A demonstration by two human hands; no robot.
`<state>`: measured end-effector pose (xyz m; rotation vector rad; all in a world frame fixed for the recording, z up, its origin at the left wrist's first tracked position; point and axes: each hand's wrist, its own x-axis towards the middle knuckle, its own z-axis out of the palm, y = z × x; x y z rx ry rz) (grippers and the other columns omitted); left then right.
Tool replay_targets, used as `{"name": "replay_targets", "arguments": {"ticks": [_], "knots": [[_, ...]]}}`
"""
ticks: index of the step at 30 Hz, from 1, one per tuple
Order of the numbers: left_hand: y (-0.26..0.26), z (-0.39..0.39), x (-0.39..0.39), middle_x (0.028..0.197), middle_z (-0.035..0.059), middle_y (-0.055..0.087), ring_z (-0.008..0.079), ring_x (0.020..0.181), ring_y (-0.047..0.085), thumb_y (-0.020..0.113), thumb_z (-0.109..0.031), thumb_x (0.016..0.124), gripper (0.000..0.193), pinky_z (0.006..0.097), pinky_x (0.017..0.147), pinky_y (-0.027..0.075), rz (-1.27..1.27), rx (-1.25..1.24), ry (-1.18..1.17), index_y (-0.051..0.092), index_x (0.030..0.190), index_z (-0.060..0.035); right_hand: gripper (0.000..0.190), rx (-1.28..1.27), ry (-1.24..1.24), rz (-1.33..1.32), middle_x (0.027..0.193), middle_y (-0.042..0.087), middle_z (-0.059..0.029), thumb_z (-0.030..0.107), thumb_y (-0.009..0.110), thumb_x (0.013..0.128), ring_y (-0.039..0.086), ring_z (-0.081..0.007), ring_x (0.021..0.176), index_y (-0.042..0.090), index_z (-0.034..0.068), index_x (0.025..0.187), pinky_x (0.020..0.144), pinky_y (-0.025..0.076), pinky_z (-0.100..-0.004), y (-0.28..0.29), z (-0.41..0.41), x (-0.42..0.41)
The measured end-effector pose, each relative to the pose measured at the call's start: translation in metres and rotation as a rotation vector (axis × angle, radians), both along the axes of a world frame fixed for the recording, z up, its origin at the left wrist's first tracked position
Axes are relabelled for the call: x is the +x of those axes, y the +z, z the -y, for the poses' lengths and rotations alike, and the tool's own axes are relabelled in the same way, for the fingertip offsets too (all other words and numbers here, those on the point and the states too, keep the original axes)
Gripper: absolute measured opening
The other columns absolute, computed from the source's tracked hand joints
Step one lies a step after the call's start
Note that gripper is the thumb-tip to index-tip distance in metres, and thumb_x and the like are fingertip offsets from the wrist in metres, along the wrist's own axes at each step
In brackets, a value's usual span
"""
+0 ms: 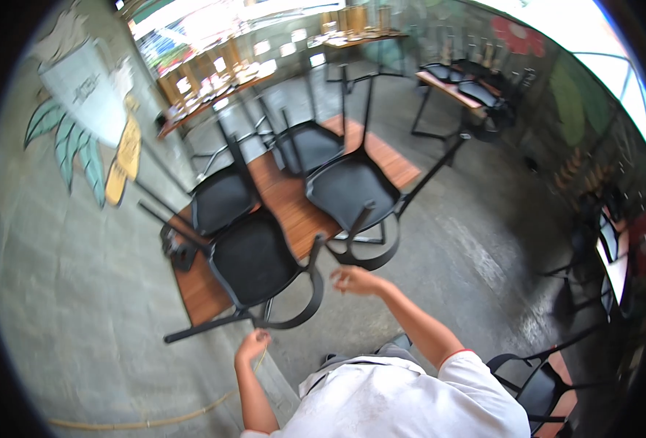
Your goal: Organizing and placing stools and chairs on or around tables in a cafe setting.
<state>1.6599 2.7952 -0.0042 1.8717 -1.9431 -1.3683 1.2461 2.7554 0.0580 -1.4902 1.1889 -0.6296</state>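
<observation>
Before me stands a wooden table (301, 230) with several black plastic chairs upside down on it, legs up. The nearest chair (254, 260) has its curved backrest hanging past the table's near edge. My left hand (253, 345) is just below that backrest, fingers curled; whether it touches the chair or holds anything is unclear. My right hand (353, 280) is in the air with fingers apart and nothing in it, just below the backrest of a second chair (354, 189). Small dark items (182, 253) lie at the table's left edge.
A concrete wall (109, 306) with a painted mural runs along the left, with a thin yellowish strip (153, 423) low on it. Further tables with chairs stand at the back right (449, 90), far right (613, 263) and lower right (561, 378). Wooden counters (213, 101) line the back.
</observation>
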Motion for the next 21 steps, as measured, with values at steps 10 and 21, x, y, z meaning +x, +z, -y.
{"name": "replay_targets", "arguments": {"ticks": [10,21], "knots": [[0.008,-0.027,-0.261,0.102,0.0105,0.063,0.0175,0.096,0.059,0.062,-0.027,0.086,0.037,0.0306,0.084,0.045,-0.138,0.367,-0.531,0.056,0.117,-0.0071,0.041,0.37,-0.148,-0.156,0.099,0.066,-0.0112,0.035,0.057,0.085,0.063,-0.0229,0.086,0.058,0.006,0.114,0.078,0.048,-0.0347,-0.059,-0.206,-0.142],[0.045,0.037,-0.52,0.106,0.0138,0.064,0.0219,0.097,0.062,0.061,-0.025,0.085,0.035,0.0327,0.083,0.048,-0.014,0.101,-1.09,0.056,0.115,-0.0067,0.022,-0.135,-1.566,-0.214,0.092,0.064,-0.0113,0.016,0.06,0.082,0.063,-0.021,0.082,0.061,0.006,0.101,0.073,0.05,-0.0322,0.017,-0.329,-0.312]]}}
